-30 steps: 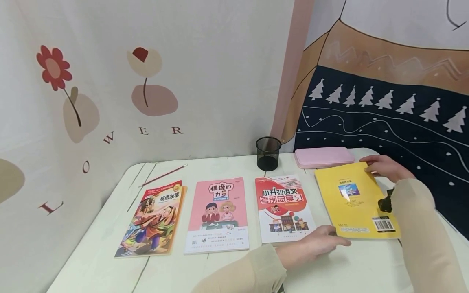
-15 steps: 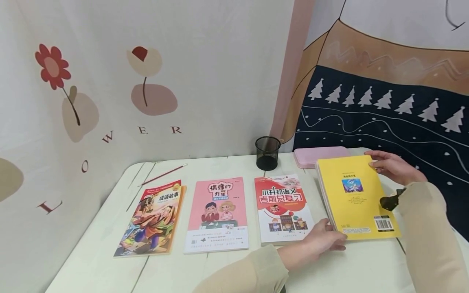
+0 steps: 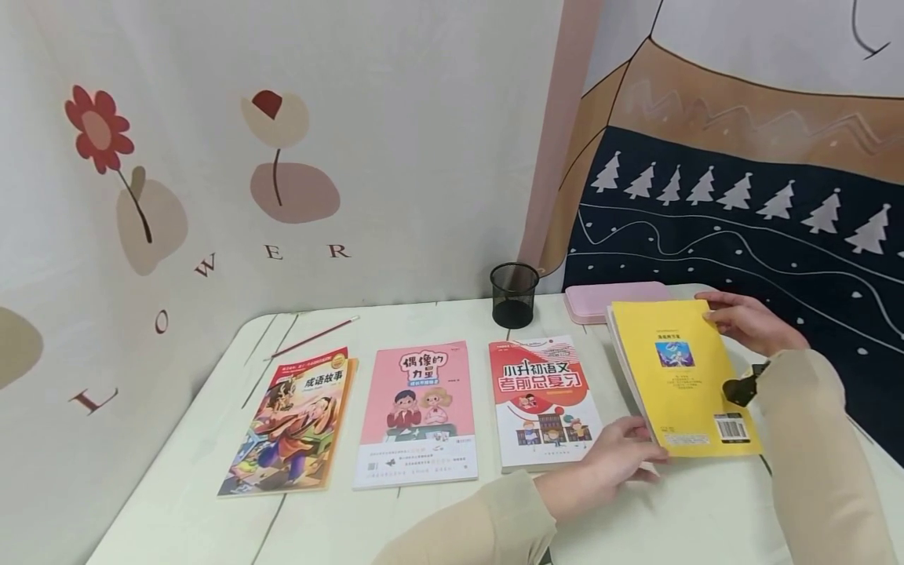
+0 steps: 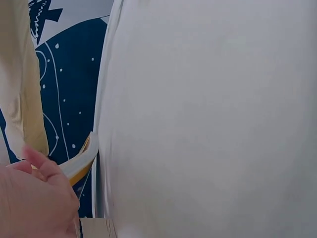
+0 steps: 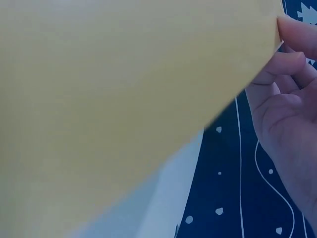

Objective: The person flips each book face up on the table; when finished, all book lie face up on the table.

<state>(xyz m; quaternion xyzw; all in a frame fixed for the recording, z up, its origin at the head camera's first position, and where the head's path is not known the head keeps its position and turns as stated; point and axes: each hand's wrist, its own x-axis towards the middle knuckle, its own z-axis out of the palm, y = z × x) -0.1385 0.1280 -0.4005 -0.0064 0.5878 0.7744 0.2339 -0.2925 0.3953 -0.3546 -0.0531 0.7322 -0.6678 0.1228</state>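
Observation:
A yellow book, back cover up with a small blue picture and a barcode, is tilted at the right of the table. My right hand pinches its far right corner; in the right wrist view the thumb and fingers of that hand meet at the corner of the yellow cover. At the near left corner, my left hand holds the same book. The left wrist view shows the book's page edge beyond the fingers of the left hand.
Three books lie left of it in a row: a red-and-white one, a pink one and an illustrated one. Behind stand a black mesh pen cup and a pink case. A red pencil lies back left.
The yellow book's far edge has risen and its left page edge has come into sight. My left hand has moved onto its near left corner; the right hand keeps its hold.

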